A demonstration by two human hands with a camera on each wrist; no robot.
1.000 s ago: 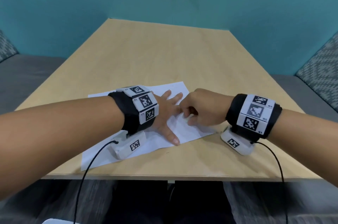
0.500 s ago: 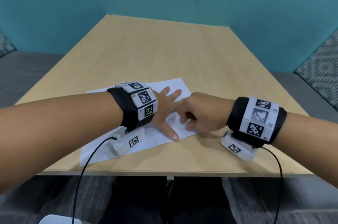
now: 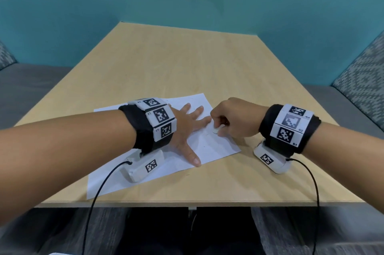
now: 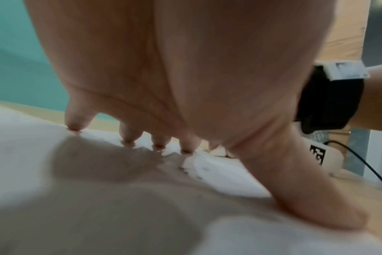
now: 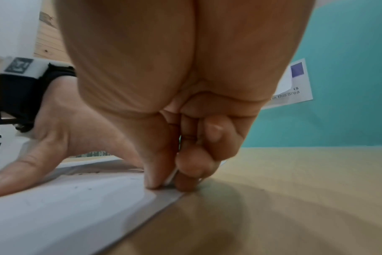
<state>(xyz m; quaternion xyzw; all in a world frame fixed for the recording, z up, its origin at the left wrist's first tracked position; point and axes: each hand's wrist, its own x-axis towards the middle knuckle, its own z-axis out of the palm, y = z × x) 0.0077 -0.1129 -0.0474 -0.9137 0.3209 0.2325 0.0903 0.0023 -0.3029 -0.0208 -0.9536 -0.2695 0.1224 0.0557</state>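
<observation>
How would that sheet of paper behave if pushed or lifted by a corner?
Probably floppy: the sheet is thin and lies flat on the table. It likely slides easily on smooth wood, which may be why the left hand presses it while the right hand pinches a small white eraser on it.

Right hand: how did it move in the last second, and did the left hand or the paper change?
The right hand, pinching a small white eraser, shifted only slightly: toward the left hand, then back. Nothing was taken or let go. The left hand stays flat on the paper sheet, which has not moved on the table.
</observation>
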